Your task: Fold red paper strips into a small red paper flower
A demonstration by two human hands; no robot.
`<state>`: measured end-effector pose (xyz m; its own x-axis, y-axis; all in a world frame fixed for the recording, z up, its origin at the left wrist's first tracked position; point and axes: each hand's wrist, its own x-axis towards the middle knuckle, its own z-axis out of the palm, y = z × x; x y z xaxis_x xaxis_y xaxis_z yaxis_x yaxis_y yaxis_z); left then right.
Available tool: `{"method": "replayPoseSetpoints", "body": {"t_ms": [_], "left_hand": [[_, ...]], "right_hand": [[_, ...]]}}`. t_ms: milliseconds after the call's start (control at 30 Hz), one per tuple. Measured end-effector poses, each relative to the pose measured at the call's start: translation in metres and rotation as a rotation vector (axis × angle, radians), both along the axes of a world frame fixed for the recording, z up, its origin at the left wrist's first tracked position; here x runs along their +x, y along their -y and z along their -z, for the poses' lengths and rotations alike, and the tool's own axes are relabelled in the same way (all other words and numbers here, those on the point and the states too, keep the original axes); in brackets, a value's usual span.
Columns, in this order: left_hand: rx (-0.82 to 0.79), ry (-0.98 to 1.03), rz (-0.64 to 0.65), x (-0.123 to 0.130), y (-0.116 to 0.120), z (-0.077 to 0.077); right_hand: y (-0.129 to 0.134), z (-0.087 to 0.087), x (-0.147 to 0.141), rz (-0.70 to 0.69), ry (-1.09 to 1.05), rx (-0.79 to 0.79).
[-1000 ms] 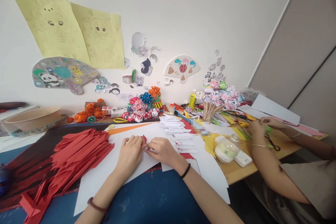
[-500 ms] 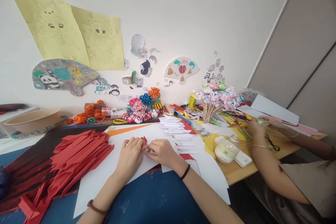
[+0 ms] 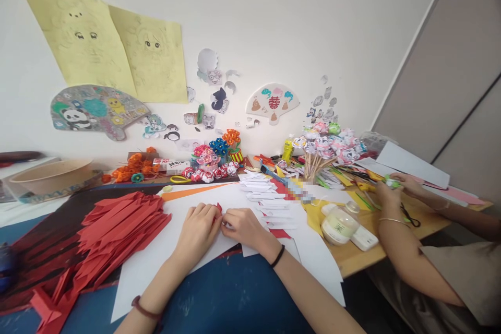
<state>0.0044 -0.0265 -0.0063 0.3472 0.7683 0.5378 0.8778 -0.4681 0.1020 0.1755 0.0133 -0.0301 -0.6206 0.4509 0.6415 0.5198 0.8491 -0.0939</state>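
Note:
Over the white paper sheet (image 3: 156,250), my two hands meet with their fingertips close together. My left hand (image 3: 199,230) is closed on a small piece of folded red paper (image 3: 219,207), whose tip pokes up above the fingers. My right hand (image 3: 243,227) is pinched against it from the other side; what lies between its fingertips is hidden. A column of folded white paper pieces (image 3: 258,188), some showing red, lies just beyond my right hand. To the left of my left hand is a large pile of folded red paper strips (image 3: 121,229).
A co-worker's hands (image 3: 391,190) handle something green and white at right. Nearby stand a glue jar (image 3: 340,223), a white box (image 3: 364,237) and a bunch of paper flowers (image 3: 329,143). Small flower pots (image 3: 207,159) line the wall; a beige basin (image 3: 50,177) sits at left.
The view has shifted slightly. My hands stay together, with the fingers moving only a little around the red paper. The co-worker's hands have shifted slightly.

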Motion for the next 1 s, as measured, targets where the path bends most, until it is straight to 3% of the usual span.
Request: {"method": "replayPoseSetpoints", "body": {"t_ms": [167,367,667,1000], "left_hand": [[0.101,-0.102,-0.102,0.004,0.002,0.000],[0.107,-0.141,-0.193,0.006,0.003,0.004],[0.048,-0.215,-0.144,0.003,0.006,-0.001],[0.001,-0.112,-0.101,-0.007,0.001,-0.002]], "right_hand": [[0.000,0.001,-0.003,0.020,-0.074,-0.075],[-0.001,0.004,-0.003,0.013,-0.072,-0.108],[0.001,0.001,-0.003,-0.008,-0.075,-0.192],[0.003,-0.001,-0.001,-0.055,-0.066,-0.272]]}}
